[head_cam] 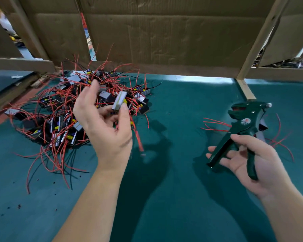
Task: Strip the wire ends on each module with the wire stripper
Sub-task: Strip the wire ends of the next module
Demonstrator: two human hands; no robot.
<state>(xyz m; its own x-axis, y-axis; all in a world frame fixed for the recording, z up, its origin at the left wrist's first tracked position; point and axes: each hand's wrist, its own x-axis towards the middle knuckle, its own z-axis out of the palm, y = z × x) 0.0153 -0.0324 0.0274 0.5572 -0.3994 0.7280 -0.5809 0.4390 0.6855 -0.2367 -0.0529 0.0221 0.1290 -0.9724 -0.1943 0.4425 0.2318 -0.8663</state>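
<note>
My left hand (pixel 103 123) pinches one module (pixel 119 101) above the tangled pile (pixel 59 116), its red wires (pixel 138 140) dangling. My right hand (pixel 248 159) loosely wraps the wire stripper (pixel 241 126), handles spread. Snagged wires could drag neighbours; the loose tool could slip.

Two bare arms take up the lower part of the frame. The left hand (pixel 105 126) is left of centre, and the left forearm (pixel 87 206) is uncovered all the way to the bottom edge. The right hand (pixel 250 165) is at the lower right, and the right forearm (pixel 287 215) is likewise bare to the corner. The nails that show are short and plain. A faint darker streak crosses the base of the left thumb, either a smudge or a shadow.
</note>
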